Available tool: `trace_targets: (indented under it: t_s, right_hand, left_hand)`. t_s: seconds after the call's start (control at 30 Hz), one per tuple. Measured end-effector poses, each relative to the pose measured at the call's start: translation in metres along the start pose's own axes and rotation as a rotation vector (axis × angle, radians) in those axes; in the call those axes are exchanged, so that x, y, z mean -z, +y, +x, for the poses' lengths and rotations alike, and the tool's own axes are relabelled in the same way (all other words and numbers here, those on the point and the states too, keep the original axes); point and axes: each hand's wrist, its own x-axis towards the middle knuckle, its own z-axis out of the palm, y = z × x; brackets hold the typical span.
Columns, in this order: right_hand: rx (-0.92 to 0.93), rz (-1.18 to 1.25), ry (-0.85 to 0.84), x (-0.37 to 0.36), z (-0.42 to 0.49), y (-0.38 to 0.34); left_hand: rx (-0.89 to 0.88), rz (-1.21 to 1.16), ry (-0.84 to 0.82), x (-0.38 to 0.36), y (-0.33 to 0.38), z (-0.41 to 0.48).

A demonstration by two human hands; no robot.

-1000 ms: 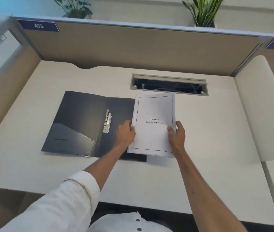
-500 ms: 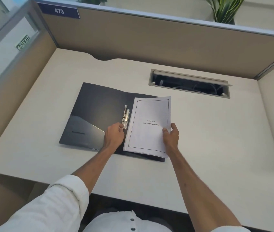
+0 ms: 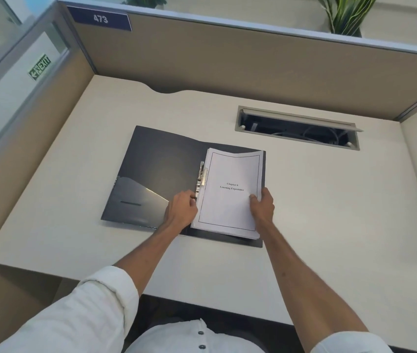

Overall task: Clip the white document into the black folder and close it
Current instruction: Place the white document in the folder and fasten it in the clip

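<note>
Head view: right hand point(image 3: 262, 208) pinches white document point(image 3: 230, 192).

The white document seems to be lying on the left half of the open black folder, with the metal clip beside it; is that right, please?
Not quite: the head view shows the white document on the right half of the open black folder, with the metal clip beside it.

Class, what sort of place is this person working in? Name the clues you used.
Most likely an office cubicle: a desk walled by fabric partitions, a numbered plate reading 473, and a cable hatch set into the desktop.
</note>
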Motion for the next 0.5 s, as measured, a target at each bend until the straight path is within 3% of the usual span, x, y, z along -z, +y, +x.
trace_targets:
  t_s: [0.5]
  right_hand:
    - [0.059, -0.3, -0.026, 0.002, 0.002, -0.011]
  left_hand:
    - [0.002, -0.011, -0.003, -0.008, 0.006, -0.007]
